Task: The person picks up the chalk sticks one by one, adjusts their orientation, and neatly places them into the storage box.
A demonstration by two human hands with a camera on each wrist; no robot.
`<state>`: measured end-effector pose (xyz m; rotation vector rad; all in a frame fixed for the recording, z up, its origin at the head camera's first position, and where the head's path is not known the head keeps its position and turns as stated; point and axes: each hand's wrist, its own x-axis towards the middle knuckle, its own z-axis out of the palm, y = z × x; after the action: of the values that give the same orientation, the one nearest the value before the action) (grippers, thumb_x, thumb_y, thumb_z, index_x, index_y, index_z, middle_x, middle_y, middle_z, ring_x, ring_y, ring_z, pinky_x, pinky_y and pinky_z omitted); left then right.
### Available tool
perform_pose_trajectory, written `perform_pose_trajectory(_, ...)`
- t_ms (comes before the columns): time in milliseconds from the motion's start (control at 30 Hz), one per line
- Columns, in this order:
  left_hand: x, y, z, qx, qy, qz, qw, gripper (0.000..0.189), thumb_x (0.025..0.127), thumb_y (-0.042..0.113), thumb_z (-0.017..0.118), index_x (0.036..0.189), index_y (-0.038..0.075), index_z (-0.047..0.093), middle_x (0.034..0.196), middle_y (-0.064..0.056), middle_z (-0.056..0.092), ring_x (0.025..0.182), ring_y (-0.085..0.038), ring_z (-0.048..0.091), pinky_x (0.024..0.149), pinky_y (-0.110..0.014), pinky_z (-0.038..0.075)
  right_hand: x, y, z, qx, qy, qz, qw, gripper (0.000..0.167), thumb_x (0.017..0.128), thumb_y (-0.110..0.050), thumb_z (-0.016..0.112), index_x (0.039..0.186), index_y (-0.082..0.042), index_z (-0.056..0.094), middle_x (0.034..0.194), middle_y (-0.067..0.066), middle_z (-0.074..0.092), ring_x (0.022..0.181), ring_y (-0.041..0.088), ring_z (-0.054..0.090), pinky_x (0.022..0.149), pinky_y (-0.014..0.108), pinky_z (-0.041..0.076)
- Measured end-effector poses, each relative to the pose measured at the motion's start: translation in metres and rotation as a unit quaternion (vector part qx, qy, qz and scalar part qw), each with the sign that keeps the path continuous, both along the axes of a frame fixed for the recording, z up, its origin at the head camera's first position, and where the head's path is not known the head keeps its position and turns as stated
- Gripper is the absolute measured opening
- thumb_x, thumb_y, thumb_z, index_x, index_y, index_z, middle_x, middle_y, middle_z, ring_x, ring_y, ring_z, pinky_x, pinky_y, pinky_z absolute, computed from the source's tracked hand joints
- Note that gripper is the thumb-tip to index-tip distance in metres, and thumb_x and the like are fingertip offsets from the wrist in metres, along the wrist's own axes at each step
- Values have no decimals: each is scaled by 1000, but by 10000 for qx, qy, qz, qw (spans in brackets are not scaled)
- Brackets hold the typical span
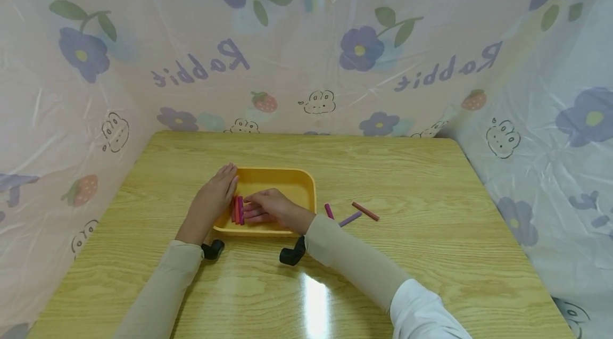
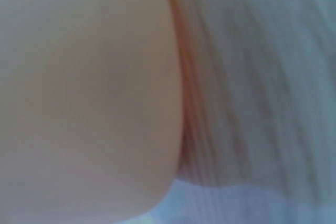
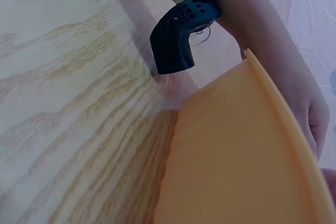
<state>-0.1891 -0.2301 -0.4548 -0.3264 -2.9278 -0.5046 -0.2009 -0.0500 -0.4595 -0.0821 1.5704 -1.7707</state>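
A yellow tray (image 1: 287, 182) with a raised rim sits on the wooden table. Inside its left end, several thin pink, red and purple sticks (image 1: 240, 210) stand side by side in a close row. My left hand (image 1: 214, 194) lies along the tray's left side, fingers straight and pointing away from me. Reaching in over the right side, my right hand (image 1: 269, 207) has its fingers stretched left, with the tips right at the purple stick. The tray's outer wall (image 3: 220, 145) fills much of the right wrist view. The left wrist view is blurred.
Right of the tray, a magenta stick (image 1: 329, 211), a lilac stick (image 1: 350, 219) and a reddish-brown stick (image 1: 365, 211) lie loose on the table (image 1: 421, 254). Black wrist cameras (image 1: 292, 253) hang at both wrists. Patterned sheets (image 1: 297, 62) enclose the back and sides.
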Motion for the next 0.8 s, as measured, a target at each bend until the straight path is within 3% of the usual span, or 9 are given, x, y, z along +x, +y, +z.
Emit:
perform_pose_trajectory(333,1,0,-1,61,98,-5,9999,47,101,24,41,139,-2,40,145,-18,35,133,-33,31,106,-50,29,3,0,2,148,439,-88,9989,32,97,-18,49,116,5,61,98,17,68,85,28,68,74,41,55)
perform_pose_trajectory(800,3,0,0,-29,127,-151,9998,47,101,24,42,140,-2,39,145,-17,35,134,-31,29,107,-47,29,9,4,7,67,1752,-270,9841,34,97,-22,50,114,5,61,100,22,65,87,38,64,70,43,56)
